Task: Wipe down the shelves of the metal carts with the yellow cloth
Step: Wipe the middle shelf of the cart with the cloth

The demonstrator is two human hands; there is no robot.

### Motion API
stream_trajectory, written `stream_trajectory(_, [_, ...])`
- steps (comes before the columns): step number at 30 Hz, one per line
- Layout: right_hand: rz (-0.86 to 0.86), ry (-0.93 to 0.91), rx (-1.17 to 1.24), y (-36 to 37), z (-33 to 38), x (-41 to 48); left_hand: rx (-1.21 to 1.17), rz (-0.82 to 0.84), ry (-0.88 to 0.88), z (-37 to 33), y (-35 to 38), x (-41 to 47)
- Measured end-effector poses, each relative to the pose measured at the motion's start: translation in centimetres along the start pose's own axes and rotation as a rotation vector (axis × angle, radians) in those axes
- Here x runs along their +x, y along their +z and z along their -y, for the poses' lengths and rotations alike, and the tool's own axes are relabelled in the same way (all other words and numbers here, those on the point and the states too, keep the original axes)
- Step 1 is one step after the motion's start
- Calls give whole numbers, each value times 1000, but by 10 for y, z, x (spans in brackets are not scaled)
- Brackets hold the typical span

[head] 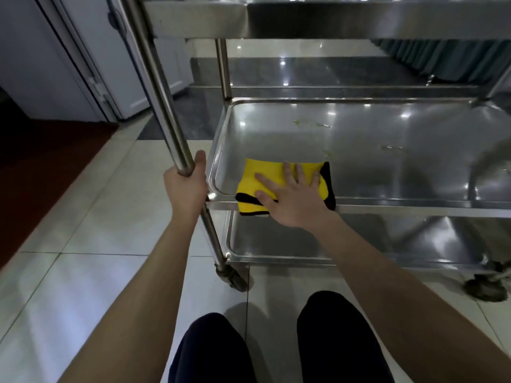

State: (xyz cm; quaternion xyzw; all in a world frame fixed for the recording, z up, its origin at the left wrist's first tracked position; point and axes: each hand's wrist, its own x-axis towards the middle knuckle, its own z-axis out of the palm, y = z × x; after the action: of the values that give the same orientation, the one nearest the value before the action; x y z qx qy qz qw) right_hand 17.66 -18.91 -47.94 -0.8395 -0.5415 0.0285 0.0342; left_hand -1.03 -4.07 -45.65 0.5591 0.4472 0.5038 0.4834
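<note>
As fingers [266, 181] spread, right hand [293, 201] presses cloth [253, 174].

Glossy metal shelf [359, 150], seemingly soft cloth [257, 175]

Middle of cloth [254, 179] is hidden under right hand [293, 200]; only its edges show around the fingers. Fingertips of left hand [185, 189] are hidden behind post [154, 87]. Right of the right fingers, shelf [218, 150] runs out of frame. The frame cuts off top shelf [331, 20] above. Past the fingertips, smears [309, 123] are too small to identify. The wheel [484, 288] is blurred.
</note>
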Motion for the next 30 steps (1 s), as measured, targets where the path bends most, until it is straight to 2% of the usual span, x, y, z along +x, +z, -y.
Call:
stream_trajectory(7, [102,93,41,-12,-2,85,-22,-73,49,11,8,-2])
stream_trajectory(12, [99,86,37,-20,32,157,-36,-99,73,16,10,1])
stream_trajectory(15, [109,49,22,-19,50,153,-9,-126,81,17,10,3])
stream_trajectory(21, [109,-71,20,-1,64,77,13,-126,55,7,9,2])
stream_trajectory(25, [155,-28,48,-13,14,54,64,-103,27,7,4,5])
stream_trajectory(30, [99,163,53,-16,-99,30,71,-88,9,9,3,8])
